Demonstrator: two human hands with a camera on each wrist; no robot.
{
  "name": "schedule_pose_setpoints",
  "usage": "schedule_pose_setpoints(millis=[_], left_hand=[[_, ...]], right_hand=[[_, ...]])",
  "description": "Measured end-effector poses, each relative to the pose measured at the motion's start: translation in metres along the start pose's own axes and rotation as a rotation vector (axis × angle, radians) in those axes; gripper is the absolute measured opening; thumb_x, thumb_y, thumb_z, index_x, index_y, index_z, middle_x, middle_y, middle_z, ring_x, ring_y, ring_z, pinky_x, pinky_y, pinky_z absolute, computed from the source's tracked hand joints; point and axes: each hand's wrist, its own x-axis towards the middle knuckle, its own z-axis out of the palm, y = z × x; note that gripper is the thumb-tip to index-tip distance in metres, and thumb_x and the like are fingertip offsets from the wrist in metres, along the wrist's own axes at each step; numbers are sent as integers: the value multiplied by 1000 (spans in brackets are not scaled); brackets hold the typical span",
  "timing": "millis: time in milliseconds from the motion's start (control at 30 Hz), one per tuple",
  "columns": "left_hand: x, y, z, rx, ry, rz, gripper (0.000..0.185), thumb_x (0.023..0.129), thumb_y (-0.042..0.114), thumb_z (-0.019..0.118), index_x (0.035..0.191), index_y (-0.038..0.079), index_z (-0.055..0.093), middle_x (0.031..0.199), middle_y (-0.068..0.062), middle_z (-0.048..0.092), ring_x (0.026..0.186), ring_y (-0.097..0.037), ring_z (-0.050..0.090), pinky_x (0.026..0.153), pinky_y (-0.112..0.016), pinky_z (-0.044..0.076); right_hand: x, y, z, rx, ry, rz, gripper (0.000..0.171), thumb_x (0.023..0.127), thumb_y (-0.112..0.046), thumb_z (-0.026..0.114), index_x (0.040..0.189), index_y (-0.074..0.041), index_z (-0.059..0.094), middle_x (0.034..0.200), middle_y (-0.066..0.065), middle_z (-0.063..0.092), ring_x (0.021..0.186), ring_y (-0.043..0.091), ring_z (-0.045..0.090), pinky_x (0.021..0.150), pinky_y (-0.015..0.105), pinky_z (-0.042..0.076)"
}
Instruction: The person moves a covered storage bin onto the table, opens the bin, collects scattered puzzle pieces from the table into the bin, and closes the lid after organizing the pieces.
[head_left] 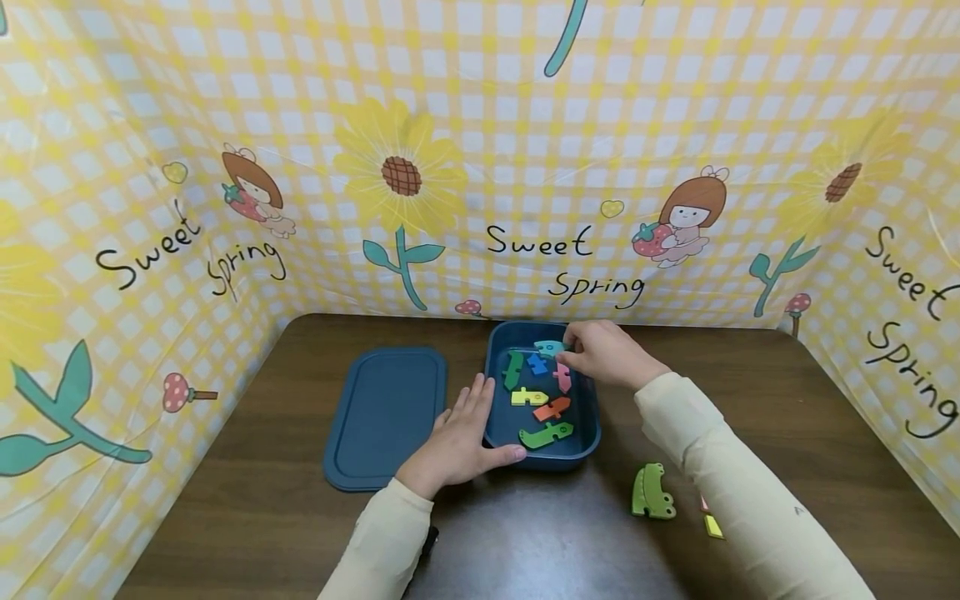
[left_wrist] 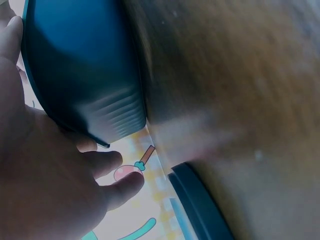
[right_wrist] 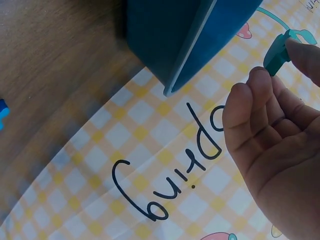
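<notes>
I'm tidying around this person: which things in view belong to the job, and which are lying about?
Seemingly in use:
navy box, touched by the left hand
coloured pieces inside it
teal piece pinched by the right hand

Lying about, perhaps needed later:
lid
green crocodile-shaped piece
yellow piece near the right sleeve
unidentifiable dark object by the left sleeve

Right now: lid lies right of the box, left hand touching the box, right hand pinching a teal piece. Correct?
One slip: the lid lies left of the box, per the head view. Otherwise correct: left hand touching the box, right hand pinching a teal piece.
</notes>
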Motion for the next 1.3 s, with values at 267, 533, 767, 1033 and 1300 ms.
schedule_pose_setpoints(millis=[267,533,767,1033,1300], left_hand=[[2,-1,2,8,3,1,111,89,67,65,164,12,4,169,-7,-2,153,-34,3,116,-63,10],[1,-1,2,2,2,1,111,88,68,64,164,13,4,169,-7,-3,153,-33,3,116,-63,10],[0,0,0,4,-3,-2,112,88,68,64,164,13,4,169,-6,-3,153,-34,3,116,-63,10],[1,1,0,3,0,-2,109,89,63,67,164,12,5,169,-7,-2,153,-34,3,116,-64,10],[1,0,1,3,4,3,110,89,64,66,164,12,4,169,-7,-2,153,-34,3,116,-64,10]], right_hand=[[4,0,4,13,4,45,21,95,-26,73,99,-6,68,74,2,61,63,18,56,57,33,48],[8,-2,5,28,0,83,21,95,-26,73,97,-6,68,77,4,62,65,19,57,59,33,50],[9,-4,5,27,5,100,22,95,-26,73,98,-6,68,80,5,63,66,20,58,59,32,51],[10,-4,6,30,-10,117,21,95,-26,73,98,-6,67,79,5,63,68,20,57,60,32,50],[11,-3,9,19,-7,132,26,94,-29,74,102,-5,68,82,6,63,70,21,58,62,33,51]])
